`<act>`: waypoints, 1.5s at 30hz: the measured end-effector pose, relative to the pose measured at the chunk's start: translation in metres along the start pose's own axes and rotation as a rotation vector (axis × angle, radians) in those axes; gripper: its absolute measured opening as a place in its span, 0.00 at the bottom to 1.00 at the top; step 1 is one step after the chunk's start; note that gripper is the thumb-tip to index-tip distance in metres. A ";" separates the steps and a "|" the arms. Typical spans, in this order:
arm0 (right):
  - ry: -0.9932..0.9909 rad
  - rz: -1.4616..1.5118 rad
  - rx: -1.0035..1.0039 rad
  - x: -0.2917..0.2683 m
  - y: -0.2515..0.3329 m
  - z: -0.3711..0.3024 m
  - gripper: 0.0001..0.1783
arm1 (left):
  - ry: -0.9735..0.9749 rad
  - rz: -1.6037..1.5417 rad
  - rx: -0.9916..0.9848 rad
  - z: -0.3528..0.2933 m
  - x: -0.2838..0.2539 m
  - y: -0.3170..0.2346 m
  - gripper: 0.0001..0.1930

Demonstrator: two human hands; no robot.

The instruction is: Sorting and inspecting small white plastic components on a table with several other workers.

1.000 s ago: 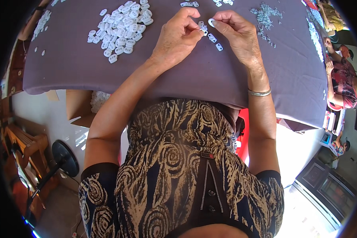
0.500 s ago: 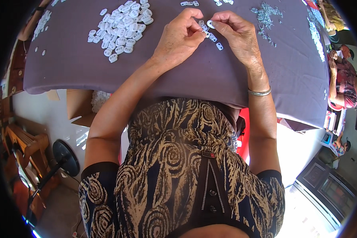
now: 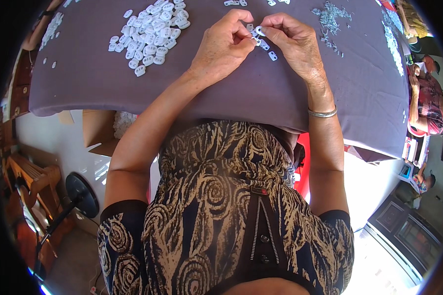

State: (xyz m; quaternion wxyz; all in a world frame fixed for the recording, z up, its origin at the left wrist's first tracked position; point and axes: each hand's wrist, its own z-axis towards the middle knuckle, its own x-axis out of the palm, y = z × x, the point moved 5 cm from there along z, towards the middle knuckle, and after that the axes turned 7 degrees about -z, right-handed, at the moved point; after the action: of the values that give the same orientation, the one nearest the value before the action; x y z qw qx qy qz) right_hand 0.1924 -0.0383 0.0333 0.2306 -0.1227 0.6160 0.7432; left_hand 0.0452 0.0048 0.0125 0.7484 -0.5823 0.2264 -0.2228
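My left hand is above the table, thumb and index fingertips closed on a small white plastic piece that is mostly hidden. Opposite it, my right hand pinches a rounded white plastic piece with a dark hole between thumb and forefinger. The two pieces are close together, and I cannot tell whether they touch. Below and between the hands, several white two-hole plastic pieces lie on the dark cloth. To the left sits a large heap of white oval two-hole pieces.
Small silvery metal parts, perhaps springs, are scattered right of my right hand on the purple-grey tablecloth. More white pieces lie at the far edge. Below the table's left side stands an open cardboard box. Another person sits at far right.
The piece in my right hand has shifted very slightly left, toward my left hand. Both hands keep their pinch; the heap and scattered parts look the same.
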 end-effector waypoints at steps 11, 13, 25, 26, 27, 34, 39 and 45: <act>0.115 0.041 -0.005 0.008 0.000 0.001 0.05 | -0.069 -0.024 0.007 -0.001 -0.002 -0.002 0.16; 0.118 0.024 -0.019 0.010 0.003 0.002 0.05 | -0.022 0.048 0.593 -0.006 0.000 -0.015 0.15; 0.111 0.033 -0.001 0.006 0.007 -0.003 0.06 | 0.049 -0.144 -0.041 0.002 0.001 -0.012 0.12; 0.093 0.005 -0.003 0.005 0.009 -0.003 0.06 | 0.049 -0.144 -0.042 0.002 0.001 -0.013 0.12; 0.093 0.006 -0.002 0.004 0.009 -0.002 0.06 | 0.058 -0.131 -0.036 0.002 0.001 -0.014 0.12; 0.084 0.065 0.075 0.003 0.012 0.000 0.10 | 0.077 -0.120 -0.006 0.001 0.002 -0.009 0.11; 0.089 -0.037 0.007 0.003 0.012 -0.003 0.07 | 0.029 -0.075 -0.015 0.000 0.000 -0.006 0.14; 0.155 -0.002 -0.083 0.005 0.013 -0.005 0.16 | 0.071 -0.197 -0.059 0.001 0.000 -0.008 0.12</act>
State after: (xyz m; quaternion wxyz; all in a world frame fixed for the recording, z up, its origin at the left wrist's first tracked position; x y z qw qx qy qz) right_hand 0.1811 -0.0443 0.0412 0.1778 -0.1899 0.6004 0.7562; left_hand 0.0452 0.0044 0.0206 0.6968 -0.6154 0.2009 -0.3088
